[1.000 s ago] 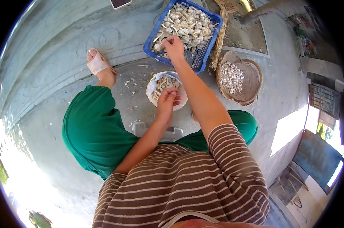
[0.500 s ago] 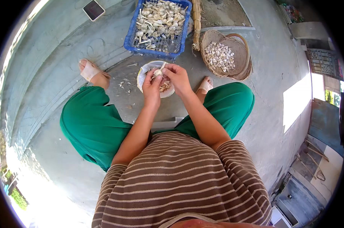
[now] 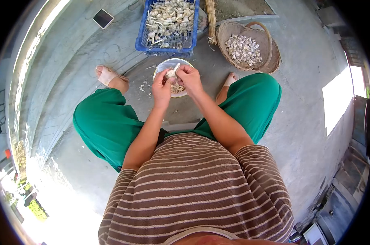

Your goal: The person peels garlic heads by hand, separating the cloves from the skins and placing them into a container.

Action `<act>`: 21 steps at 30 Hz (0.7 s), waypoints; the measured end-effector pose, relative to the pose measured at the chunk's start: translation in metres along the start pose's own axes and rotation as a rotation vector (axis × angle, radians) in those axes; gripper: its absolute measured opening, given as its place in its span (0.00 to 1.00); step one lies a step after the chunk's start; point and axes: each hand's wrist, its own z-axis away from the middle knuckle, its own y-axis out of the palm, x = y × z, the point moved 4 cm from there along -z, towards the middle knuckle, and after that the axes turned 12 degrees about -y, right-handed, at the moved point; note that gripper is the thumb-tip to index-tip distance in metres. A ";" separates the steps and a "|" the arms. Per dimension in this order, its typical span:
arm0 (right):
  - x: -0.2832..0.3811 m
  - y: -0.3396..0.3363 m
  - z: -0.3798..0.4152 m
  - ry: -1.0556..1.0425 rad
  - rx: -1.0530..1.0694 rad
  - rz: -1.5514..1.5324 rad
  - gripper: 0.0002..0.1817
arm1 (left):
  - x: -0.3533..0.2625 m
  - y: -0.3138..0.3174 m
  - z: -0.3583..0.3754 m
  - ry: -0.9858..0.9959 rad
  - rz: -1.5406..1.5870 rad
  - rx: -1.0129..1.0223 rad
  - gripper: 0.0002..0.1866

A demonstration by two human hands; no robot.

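Note:
A whitish garlic bulb point(image 3: 171, 74) with its stem pointing up is held over a white bowl point(image 3: 158, 67) between my knees. My left hand point(image 3: 162, 88) grips the bulb from the left, thumb and fingers closed round it. On the other side my right hand point(image 3: 190, 80) has its fingers pinched together at the bulb's right side; whether they grip the bulb or a bit of peel is too small to tell. Peelings point(image 3: 176, 88) lie in the bowl below, partly hidden by both hands.
Beyond the bowl stands a blue crate point(image 3: 164, 51) of garlic bulbs. A wicker basket point(image 3: 272, 57) with loose cloves point(image 3: 243, 50) is at the right, beside a straw bundle point(image 3: 211, 20). A phone-like device point(image 3: 103, 18) lies at the upper left. Scraps litter the floor near my left foot.
The view has shifted slightly, moving the crate, basket and bowl in the frame. Both hands remain at the bulb, and its stem now shows more clearly between them.

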 end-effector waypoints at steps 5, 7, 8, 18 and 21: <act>0.025 0.007 0.006 -0.059 0.179 0.187 0.05 | -0.019 0.002 0.005 -0.110 0.214 0.039 0.17; 0.018 0.002 0.002 -0.119 0.183 0.229 0.04 | -0.013 0.000 0.003 -0.085 0.160 0.073 0.15; 0.015 0.000 0.000 -0.181 0.191 0.278 0.04 | -0.011 0.000 0.003 -0.058 0.113 0.106 0.14; 0.017 0.002 0.002 -0.113 0.233 0.140 0.02 | 0.000 0.002 0.004 -0.342 0.378 0.194 0.14; 0.020 0.007 0.004 -0.101 0.256 0.100 0.03 | 0.006 -0.002 -0.003 -0.370 0.396 0.219 0.15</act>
